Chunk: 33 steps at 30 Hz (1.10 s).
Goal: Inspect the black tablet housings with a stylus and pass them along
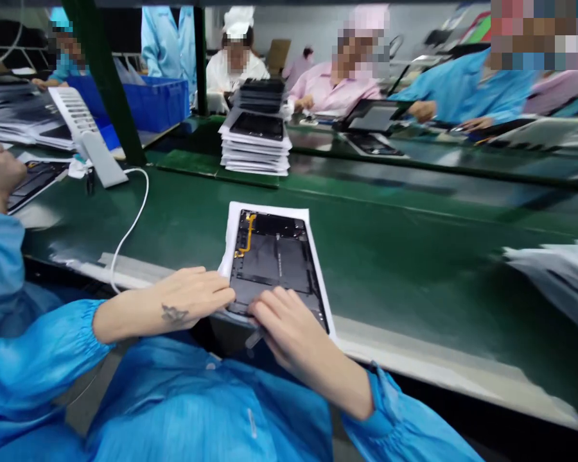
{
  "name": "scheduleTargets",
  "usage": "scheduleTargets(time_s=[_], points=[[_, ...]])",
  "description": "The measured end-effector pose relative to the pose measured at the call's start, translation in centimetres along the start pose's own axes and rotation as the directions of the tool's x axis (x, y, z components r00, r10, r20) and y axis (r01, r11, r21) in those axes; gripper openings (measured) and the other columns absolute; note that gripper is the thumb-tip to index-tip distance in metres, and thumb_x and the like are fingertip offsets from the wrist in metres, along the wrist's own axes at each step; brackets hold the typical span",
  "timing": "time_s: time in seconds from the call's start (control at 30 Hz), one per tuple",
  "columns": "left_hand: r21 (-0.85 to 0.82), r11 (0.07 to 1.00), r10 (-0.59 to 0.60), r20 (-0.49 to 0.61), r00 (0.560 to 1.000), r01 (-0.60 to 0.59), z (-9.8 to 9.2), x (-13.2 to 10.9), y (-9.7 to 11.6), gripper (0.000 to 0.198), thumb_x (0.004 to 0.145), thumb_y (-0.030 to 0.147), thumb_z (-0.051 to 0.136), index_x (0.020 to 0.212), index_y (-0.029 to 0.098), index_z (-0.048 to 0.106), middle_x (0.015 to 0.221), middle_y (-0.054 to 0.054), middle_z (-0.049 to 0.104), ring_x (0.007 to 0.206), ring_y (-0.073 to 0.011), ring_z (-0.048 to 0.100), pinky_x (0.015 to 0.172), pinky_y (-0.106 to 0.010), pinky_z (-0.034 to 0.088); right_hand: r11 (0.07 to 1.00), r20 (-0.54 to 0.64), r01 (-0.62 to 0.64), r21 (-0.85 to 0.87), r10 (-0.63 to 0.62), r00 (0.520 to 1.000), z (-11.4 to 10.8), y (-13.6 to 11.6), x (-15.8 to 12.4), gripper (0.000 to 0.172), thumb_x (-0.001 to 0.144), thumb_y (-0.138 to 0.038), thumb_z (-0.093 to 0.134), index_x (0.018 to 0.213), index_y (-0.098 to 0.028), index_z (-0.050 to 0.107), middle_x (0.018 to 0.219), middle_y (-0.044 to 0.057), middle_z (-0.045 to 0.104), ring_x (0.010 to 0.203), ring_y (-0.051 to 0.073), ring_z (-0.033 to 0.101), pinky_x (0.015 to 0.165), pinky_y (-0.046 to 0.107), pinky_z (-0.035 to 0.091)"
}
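Observation:
An opened tablet housing [270,263], black inside with an orange flex cable [249,234], lies on a white foam sheet [322,282] at the bench's front edge. At its near left corner my left hand [187,296] has its fingers together, gripping the edge; the thumb is hidden. Over the near edge, my right hand [289,327] is closed with fingers curled. A small translucent strip [253,338] sticks out below those fingers; its exact kind is unclear.
Stacked tablet parts between white sheets [255,151] stand beyond the housing. To the left are a white lamp [87,138] with its cable [142,208], a blue bin [158,102] and a neighbour's hand [0,168]. White sheets [559,269] lie right. Co-workers sit across the green bench [414,256].

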<state>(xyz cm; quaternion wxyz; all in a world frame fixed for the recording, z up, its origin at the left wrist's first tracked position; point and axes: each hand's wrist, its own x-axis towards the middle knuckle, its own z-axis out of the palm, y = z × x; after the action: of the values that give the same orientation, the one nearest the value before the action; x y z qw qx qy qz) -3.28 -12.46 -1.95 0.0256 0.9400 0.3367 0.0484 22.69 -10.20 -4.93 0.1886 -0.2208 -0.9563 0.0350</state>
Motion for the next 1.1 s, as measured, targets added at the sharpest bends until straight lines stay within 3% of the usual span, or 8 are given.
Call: scheduleTargets(time_s=[0.17, 0.4, 0.5, 0.63, 0.73, 0.83, 0.97, 1.1], points=[[-0.255, 0.955, -0.198, -0.157, 0.968, 0.154, 0.6, -1.0, -1.2, 0.019, 0.108, 0.026, 0.038, 0.107, 0.019, 0.056, 0.099, -0.005, 0.059, 0.09, -0.018, 0.057, 0.078, -0.029, 0.044, 0.865, -0.313, -0.08, 0.496, 0.264, 0.912, -0.9, -0.5, -0.5, 0.026, 0.105, -0.032, 0.046, 0.124, -0.022, 0.062, 0.096, 0.008, 0.069, 0.085, 0.022, 0.062, 0.071, 0.035, 0.05], [-0.278, 0.96, -0.089, -0.186, 0.978, 0.035, 2.0, 1.5, 0.0, 0.021, 0.107, 0.025, 0.04, 0.109, 0.018, 0.06, 0.107, -0.008, 0.06, 0.093, -0.0199, 0.055, 0.081, -0.031, 0.046, 0.656, -0.367, -0.139, 0.742, 0.57, 0.735, -0.5, -2.7, -0.7, 0.055, 0.104, -0.055, 0.035, 0.09, -0.025, 0.079, 0.073, 0.005, 0.064, 0.069, 0.02, 0.054, 0.061, 0.036, 0.041], [-0.271, 0.962, -0.07, -0.167, 0.983, 0.023, 2.2, 2.2, -0.2, 0.024, 0.107, 0.024, 0.039, 0.095, 0.017, 0.059, 0.095, -0.006, 0.058, 0.085, -0.019, 0.051, 0.074, -0.03, 0.042, 0.536, -0.284, -0.132, 0.834, 0.621, 0.73, 1.1, -2.8, -0.4, 0.051, 0.104, -0.053, 0.039, 0.09, -0.024, 0.078, 0.074, 0.004, 0.066, 0.064, 0.017, 0.053, 0.058, 0.034, 0.04], [-0.424, 0.903, -0.16, -0.188, 0.969, 0.067, 1.7, 2.3, -0.6, 0.024, 0.106, 0.027, 0.046, 0.089, 0.017, 0.059, 0.088, -0.003, 0.058, 0.081, -0.0161, 0.054, 0.073, -0.026, 0.041, 0.558, -0.277, -0.104, 0.823, 0.555, 0.784, 2.2, -2.7, -0.3, 0.046, 0.105, -0.051, 0.039, 0.097, -0.024, 0.077, 0.078, 0.004, 0.066, 0.071, 0.019, 0.058, 0.063, 0.034, 0.044], [-0.614, 0.756, -0.402, -0.161, 0.901, 0.228, 1.2, 2.1, -0.5, 0.022, 0.1, 0.027, 0.058, 0.081, 0.016, 0.061, 0.078, 0.001, 0.059, 0.07, -0.0115, 0.054, 0.066, -0.022, 0.039, 0.597, -0.344, -0.068, 0.8, 0.548, 0.762, 2.0, -2.4, -0.2, 0.044, 0.106, -0.047, 0.037, 0.1, -0.026, 0.075, 0.088, 0.006, 0.068, 0.091, 0.023, 0.062, 0.078, 0.039, 0.048], [-0.787, 0.484, -0.62, 0.001, 0.785, 0.383, 1.1, 2.2, -0.1, 0.027, 0.094, 0.035, 0.064, 0.075, 0.016, 0.061, 0.065, 0.004, 0.058, 0.059, -0.0089, 0.051, 0.056, -0.02, 0.036, 0.647, -0.373, -0.048, 0.761, 0.498, 0.783, 1.7, -2.3, 0.1, 0.034, 0.108, -0.037, 0.038, 0.116, -0.024, 0.069, 0.085, 0.005, 0.063, 0.09, 0.023, 0.061, 0.077, 0.037, 0.048], [-0.901, 0.111, -0.61, 0.272, 0.744, 0.42, 1.0, 2.9, 0.1, 0.034, 0.088, 0.044, 0.066, 0.072, 0.017, 0.056, 0.052, 0.005, 0.056, 0.046, -0.0072, 0.048, 0.047, -0.017, 0.036, 0.934, -0.405, -0.108, 0.34, 0.249, 0.88, 2.4, -2.4, 1.6, 0.026, 0.103, -0.017, 0.048, 0.127, -0.017, 0.06, 0.091, 0.008, 0.063, 0.079, 0.021, 0.054, 0.067, 0.035, 0.042], [-0.902, -0.126, -0.547, 0.411, 0.729, 0.413, 1.0, 3.3, -0.1, 0.038, 0.083, 0.048, 0.07, 0.072, 0.018, 0.052, 0.047, 0.005, 0.054, 0.037, -0.0055, 0.042, 0.037, -0.014, 0.028, 0.976, -0.399, -0.206, 0.064, 0.214, 0.892, 3.3, -2.6, 2.9, 0.018, 0.098, -0.008, 0.053, 0.112, -0.015, 0.061, 0.087, 0.009, 0.062, 0.078, 0.022, 0.048, 0.066, 0.037, 0.034]])
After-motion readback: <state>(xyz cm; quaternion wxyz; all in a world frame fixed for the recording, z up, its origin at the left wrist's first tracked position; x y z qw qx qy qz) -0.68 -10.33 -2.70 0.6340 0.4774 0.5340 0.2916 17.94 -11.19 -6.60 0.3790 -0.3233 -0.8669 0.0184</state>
